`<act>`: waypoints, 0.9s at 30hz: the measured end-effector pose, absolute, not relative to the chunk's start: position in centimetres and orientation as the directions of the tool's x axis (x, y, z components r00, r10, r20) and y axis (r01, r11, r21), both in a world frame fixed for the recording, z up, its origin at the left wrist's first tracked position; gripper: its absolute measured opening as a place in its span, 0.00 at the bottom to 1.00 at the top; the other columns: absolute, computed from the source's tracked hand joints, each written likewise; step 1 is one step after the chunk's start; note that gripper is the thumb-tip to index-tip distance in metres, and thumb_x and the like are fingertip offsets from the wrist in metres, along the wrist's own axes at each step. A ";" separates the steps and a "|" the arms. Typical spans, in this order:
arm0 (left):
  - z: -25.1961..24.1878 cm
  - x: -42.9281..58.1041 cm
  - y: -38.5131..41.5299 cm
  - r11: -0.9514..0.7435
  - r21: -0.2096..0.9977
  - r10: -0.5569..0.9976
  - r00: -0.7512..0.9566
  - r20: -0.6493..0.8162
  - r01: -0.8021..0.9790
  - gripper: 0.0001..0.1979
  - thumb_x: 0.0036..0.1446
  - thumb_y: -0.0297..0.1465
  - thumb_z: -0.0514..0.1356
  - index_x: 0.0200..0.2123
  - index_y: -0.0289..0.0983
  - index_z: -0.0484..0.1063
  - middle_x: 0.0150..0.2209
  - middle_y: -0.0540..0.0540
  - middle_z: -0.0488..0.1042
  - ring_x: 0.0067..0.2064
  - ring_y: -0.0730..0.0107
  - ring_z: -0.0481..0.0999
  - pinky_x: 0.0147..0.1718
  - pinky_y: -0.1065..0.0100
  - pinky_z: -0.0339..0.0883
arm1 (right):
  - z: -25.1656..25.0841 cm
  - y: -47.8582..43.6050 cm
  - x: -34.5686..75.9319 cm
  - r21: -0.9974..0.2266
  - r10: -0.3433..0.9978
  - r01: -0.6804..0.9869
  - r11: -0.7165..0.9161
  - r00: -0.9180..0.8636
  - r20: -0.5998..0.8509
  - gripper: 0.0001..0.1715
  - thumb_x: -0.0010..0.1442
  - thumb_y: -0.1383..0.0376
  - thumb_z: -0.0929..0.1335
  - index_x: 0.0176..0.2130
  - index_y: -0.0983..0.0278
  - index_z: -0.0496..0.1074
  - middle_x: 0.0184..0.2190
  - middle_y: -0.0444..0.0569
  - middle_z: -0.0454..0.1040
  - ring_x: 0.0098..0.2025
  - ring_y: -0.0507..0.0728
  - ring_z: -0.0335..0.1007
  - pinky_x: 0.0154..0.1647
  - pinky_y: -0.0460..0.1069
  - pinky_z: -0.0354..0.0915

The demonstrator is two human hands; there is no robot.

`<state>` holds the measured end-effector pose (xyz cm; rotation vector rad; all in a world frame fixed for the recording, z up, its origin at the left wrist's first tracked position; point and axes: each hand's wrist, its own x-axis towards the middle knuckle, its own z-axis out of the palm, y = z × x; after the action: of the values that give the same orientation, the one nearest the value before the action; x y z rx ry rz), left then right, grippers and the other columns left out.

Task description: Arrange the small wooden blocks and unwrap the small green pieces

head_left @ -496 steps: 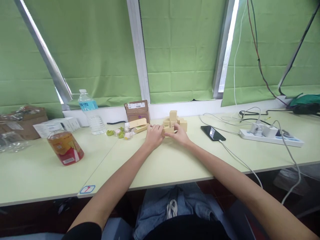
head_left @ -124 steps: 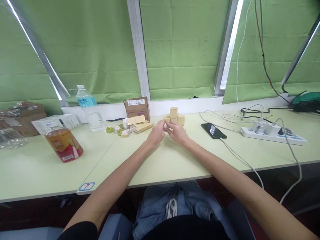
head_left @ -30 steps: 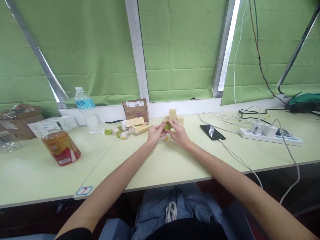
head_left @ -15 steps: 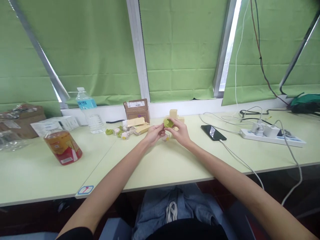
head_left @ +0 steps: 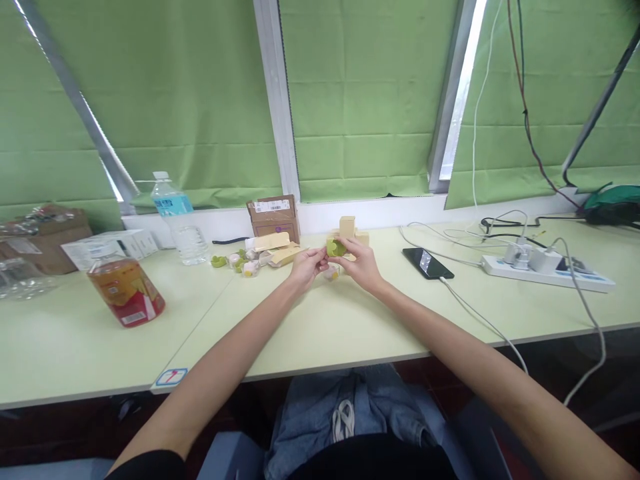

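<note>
Between my two hands, a little above the table, is a small green scalloped piece [head_left: 335, 249] whose exact kind I cannot make out. My left hand [head_left: 309, 267] pinches its left side with thumb and fingers. On its other side my right hand [head_left: 361, 264] grips it, fingers over the top and thumb below. Just under the hands lies a small clear-wrapped white and yellow item [head_left: 331, 272]. Pale yellow small boxes [head_left: 347, 227] stand right behind the right hand. Left of my hands lie opened yellow cartons [head_left: 285, 255], with more wrapped items [head_left: 251, 268] and green pieces [head_left: 218, 261].
A brown cardboard box [head_left: 274, 219] stands at the back. Leftward are a water bottle [head_left: 183, 227], a bottle of amber drink [head_left: 127, 290] and white boxes [head_left: 135, 244]. To the right lie a phone [head_left: 427, 264], a power strip [head_left: 547, 275] and loose cables.
The green piece has turned slightly between my fingers, its open side showing less now. Both hands stay in nearly the same place.
</note>
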<state>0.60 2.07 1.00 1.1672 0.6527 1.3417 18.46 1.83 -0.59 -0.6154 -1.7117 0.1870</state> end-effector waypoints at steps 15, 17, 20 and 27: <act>1.1 1.7 1.3 -0.208 0.901 0.959 0.100 0.264 -0.381 0.16 0.52 0.34 0.77 0.25 0.32 0.76 0.22 0.51 0.67 0.24 0.79 0.61 0.24 0.74 0.57 | -0.8 1.5 18.0 -0.468 0.506 0.281 0.838 -0.081 0.859 0.23 0.64 0.55 0.76 0.56 0.59 0.81 0.50 0.52 0.82 0.49 0.61 0.79 0.53 0.56 0.76; 1.1 1.8 1.3 -0.239 0.919 0.956 0.090 0.280 -0.314 0.18 0.54 0.39 0.76 0.25 0.33 0.76 0.21 0.53 0.64 0.24 0.79 0.60 0.23 0.73 0.56 | -0.9 1.8 18.1 -0.473 0.510 0.282 0.835 -0.076 0.857 0.23 0.64 0.54 0.76 0.56 0.59 0.80 0.49 0.52 0.82 0.47 0.61 0.79 0.51 0.56 0.77; 1.1 2.1 1.1 -0.266 0.930 0.950 0.093 0.298 -0.255 0.23 0.58 0.47 0.73 0.26 0.34 0.77 0.22 0.51 0.66 0.24 0.76 0.61 0.23 0.71 0.57 | -1.1 2.2 18.2 -0.458 0.502 0.318 0.830 -0.070 0.862 0.23 0.65 0.56 0.75 0.57 0.59 0.80 0.49 0.52 0.81 0.44 0.60 0.79 0.49 0.56 0.77; 0.9 2.8 0.5 -0.251 0.933 0.955 0.091 0.282 -0.257 0.25 0.57 0.52 0.71 0.34 0.33 0.80 0.32 0.43 0.79 0.31 0.71 0.72 0.29 0.69 0.66 | -1.4 2.8 18.3 -0.341 0.418 0.392 0.854 -0.127 0.900 0.21 0.67 0.61 0.73 0.58 0.58 0.79 0.50 0.54 0.81 0.47 0.61 0.78 0.48 0.56 0.77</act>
<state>2.78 0.52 0.90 1.2708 0.7924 1.4123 18.28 2.76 -1.44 -0.6241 -1.7383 0.0251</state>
